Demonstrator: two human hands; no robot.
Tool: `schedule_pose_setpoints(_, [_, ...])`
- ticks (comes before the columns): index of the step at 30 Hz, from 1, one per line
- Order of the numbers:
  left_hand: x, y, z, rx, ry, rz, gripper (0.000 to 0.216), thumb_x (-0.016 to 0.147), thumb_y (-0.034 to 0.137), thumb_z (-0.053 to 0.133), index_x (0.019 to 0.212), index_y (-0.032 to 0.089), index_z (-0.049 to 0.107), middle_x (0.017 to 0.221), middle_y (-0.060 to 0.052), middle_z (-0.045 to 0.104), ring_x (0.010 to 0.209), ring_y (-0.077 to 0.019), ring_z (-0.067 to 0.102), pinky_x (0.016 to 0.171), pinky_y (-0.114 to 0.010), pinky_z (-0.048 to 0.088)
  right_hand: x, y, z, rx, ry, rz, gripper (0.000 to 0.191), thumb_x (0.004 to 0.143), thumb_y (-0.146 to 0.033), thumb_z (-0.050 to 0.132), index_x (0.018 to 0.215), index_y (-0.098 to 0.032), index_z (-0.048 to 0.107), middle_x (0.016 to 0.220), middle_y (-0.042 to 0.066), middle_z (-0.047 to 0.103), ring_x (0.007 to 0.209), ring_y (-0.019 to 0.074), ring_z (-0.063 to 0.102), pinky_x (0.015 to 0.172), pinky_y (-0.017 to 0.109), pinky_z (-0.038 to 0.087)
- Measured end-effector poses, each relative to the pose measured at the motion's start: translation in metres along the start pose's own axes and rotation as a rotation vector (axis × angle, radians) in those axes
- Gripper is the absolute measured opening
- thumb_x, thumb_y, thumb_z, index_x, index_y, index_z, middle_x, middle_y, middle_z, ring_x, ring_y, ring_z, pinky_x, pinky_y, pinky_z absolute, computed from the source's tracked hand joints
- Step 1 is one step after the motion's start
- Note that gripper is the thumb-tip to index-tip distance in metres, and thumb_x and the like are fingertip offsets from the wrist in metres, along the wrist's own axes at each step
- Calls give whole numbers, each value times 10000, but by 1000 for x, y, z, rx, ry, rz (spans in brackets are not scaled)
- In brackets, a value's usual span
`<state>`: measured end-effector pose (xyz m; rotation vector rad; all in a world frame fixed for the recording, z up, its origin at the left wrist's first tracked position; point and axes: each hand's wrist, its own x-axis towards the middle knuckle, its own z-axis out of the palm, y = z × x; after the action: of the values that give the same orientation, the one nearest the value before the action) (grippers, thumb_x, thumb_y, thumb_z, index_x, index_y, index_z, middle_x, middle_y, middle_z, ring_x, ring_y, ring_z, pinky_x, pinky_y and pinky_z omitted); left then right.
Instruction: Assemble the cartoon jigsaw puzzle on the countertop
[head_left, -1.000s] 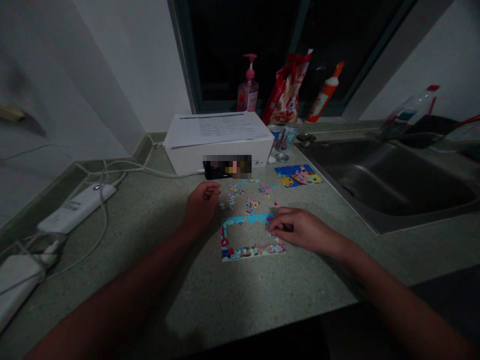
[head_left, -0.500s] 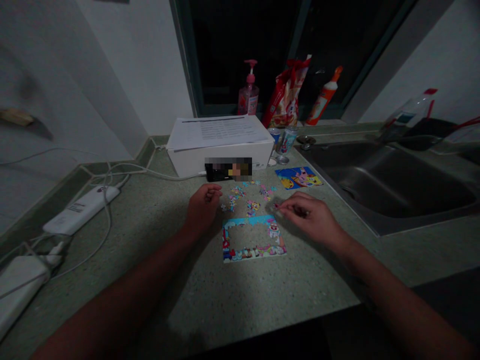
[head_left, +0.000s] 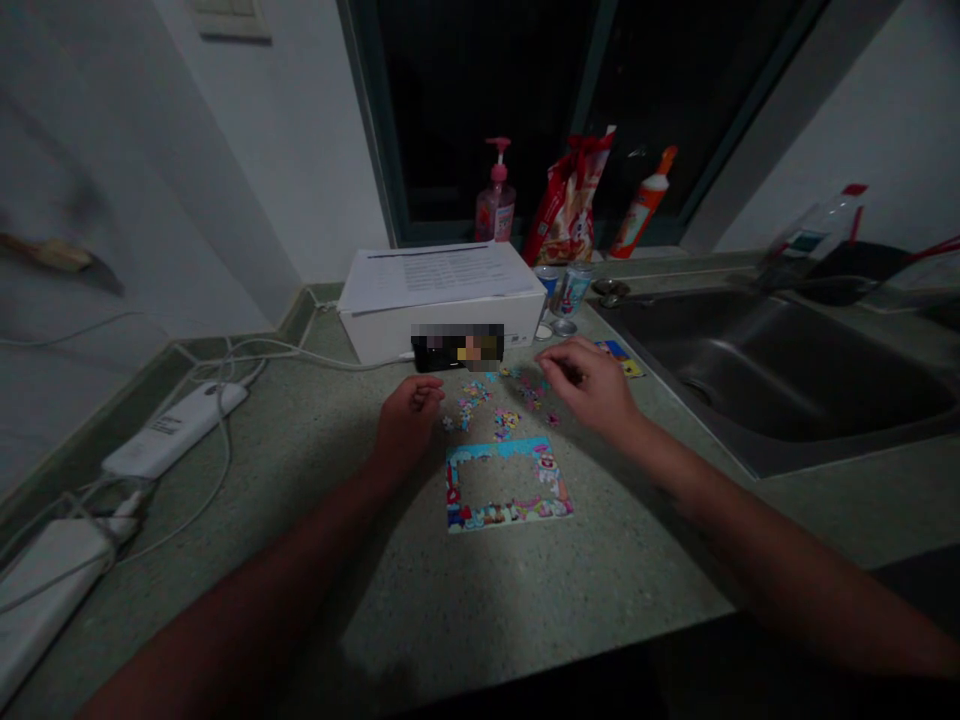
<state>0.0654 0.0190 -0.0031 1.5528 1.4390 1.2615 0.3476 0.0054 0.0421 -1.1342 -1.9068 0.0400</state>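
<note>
Left hand: your grip is narrow, fingers curled in toward the thumb, knuckles low on the table. Too dark to tell whether a piece sits in it.

Right hand: palm down, fingers bent, tips drawn close to the thumb. Grip narrow; contents cannot be told. It hovers at the right edge of the loose pieces, which lie scattered between your two hands.

Puzzle frame: flat on the table just on your side of the loose pieces, border assembled, middle open, bare table showing through it. Neither hand touches it.

Picture card: just beyond your right hand, partly hidden by it.

Further out: white box with a printed sheet on top, behind the pieces. Two cans beside the box. Sink to the right. Pump bottle, red bag and orange-capped bottle stand along the sill. White adapter and cables lie at the left.
</note>
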Motion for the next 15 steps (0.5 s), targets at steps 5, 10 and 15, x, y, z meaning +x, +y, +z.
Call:
schedule_pose_setpoints(5, [-2, 2, 0, -18, -10, -7, 144, 855, 243, 627, 971, 203, 704, 857, -26, 769, 768, -178, 704, 755, -309, 544, -20, 17, 20, -26, -148, 19, 198, 1019, -306, 570, 1004, -228, 751, 883, 56, 706, 761, 206, 657, 676, 334, 479])
schedule_pose_setpoints(10, [-2, 2, 1, -24, 3, -22, 130, 831, 238, 649, 944, 208, 706, 840, -17, 767, 766, -181, 703, 750, -303, 542, -27, 26, 14, -40, -130, 82, 224, 1017, -324, 562, 1013, -221, 761, 890, 67, 718, 765, 220, 653, 695, 354, 486])
schedule_pose_setpoints(15, [-2, -1, 1, -13, -5, -15, 137, 835, 227, 655, 959, 205, 709, 857, -19, 766, 761, -178, 691, 732, -294, 524, -24, 24, 15, -19, -136, 110, 241, 1011, -344, 553, 1011, -226, 763, 895, 69, 724, 770, 224, 652, 697, 364, 480])
